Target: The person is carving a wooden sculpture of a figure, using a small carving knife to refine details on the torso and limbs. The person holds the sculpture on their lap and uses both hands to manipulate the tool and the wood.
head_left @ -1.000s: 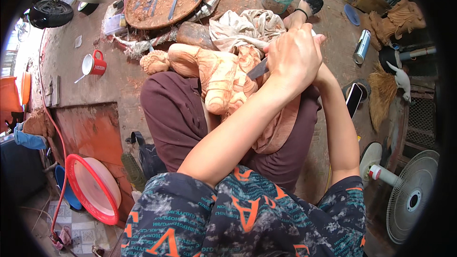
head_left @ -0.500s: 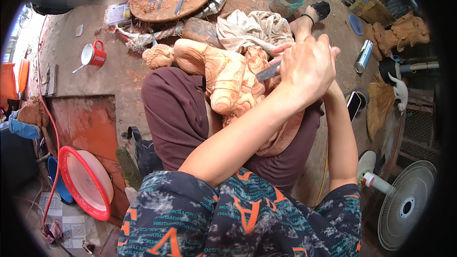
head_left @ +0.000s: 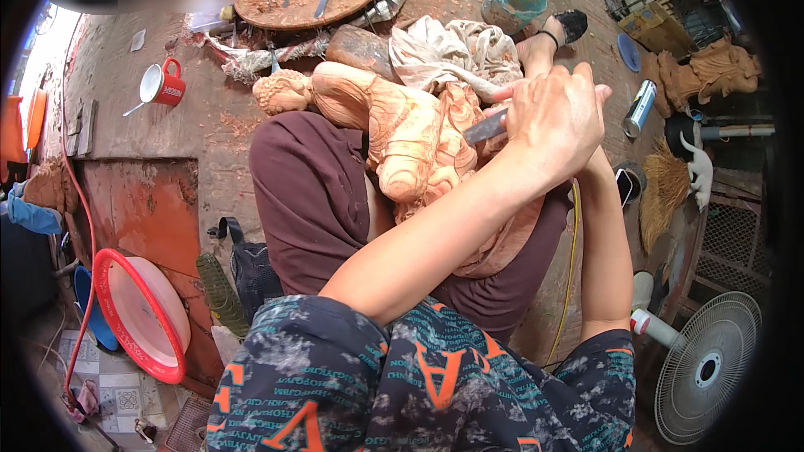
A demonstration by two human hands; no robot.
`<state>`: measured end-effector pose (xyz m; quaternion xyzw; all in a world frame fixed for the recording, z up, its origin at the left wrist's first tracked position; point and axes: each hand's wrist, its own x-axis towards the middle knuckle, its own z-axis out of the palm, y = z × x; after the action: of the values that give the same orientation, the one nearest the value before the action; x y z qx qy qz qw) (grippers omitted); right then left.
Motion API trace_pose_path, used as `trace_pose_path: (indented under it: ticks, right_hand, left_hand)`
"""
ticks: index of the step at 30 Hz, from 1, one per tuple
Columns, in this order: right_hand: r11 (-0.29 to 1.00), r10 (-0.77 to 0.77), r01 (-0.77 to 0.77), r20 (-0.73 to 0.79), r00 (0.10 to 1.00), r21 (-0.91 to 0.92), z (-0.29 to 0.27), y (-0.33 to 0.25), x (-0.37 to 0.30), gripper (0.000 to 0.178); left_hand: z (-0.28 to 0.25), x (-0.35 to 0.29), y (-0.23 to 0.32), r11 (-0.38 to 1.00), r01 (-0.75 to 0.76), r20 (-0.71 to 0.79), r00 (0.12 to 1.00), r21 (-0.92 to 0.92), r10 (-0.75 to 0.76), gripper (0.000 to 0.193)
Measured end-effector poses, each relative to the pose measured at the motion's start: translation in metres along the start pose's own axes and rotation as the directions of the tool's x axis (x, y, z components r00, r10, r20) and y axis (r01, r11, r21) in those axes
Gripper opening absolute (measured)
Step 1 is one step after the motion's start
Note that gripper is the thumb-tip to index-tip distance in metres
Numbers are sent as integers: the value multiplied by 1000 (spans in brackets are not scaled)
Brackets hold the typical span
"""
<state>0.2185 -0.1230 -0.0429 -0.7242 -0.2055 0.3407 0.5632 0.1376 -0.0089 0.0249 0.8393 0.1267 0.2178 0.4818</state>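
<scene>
A carved wooden figure (head_left: 410,138) lies across my lap, its curly head (head_left: 283,92) toward the left and its body in draped folds. My left hand (head_left: 557,121) is closed around the handle end of a chisel (head_left: 486,127), whose flat grey blade points left against the carving. Behind it, mostly covered, my right hand (head_left: 502,102) is closed in on the same tool; only some fingertips show beside the blade. The handle itself is hidden by the hands. A crumpled pale cloth (head_left: 456,54) lies just beyond the figure.
A round tray (head_left: 285,8) of blades and shavings stands far left, near a red mug (head_left: 172,84). A green bucket (head_left: 512,2) is beyond my foot. To the right are a spray can (head_left: 641,109), a straw broom (head_left: 664,192), a white cat (head_left: 699,172) and a fan (head_left: 708,368).
Both hands and the chisel have shifted slightly right and down in the picture. The whole view has also moved a little; the hold on the chisel looks the same.
</scene>
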Motion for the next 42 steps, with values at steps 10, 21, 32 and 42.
trace_pose_path:
  ticks: [10, 21, 32, 42]
  right_hand:
    - [1000, 0, 0, 18, 1000, -8, -1, -9, 8, 43]
    - [1000, 27, -26, 35, 999, -5, -2, -6, 4, 44]
    - [998, 57, -57, 45, 997, -2, -5, -5, -2, 45]
    - [998, 64, -65, 74, 995, 8, -7, -9, 3, 46]
  left_hand:
    - [-10, 7, -1, 997, 37, -6, 999, -68, -37, 32]
    - [6, 10, -4, 999, 27, 23, 999, -28, -26, 32]
    - [-6, 9, -1, 998, 39, -96, 994, -43, -43, 32]
    - [-7, 9, -2, 994, 74, -102, 991, -74, -81, 33]
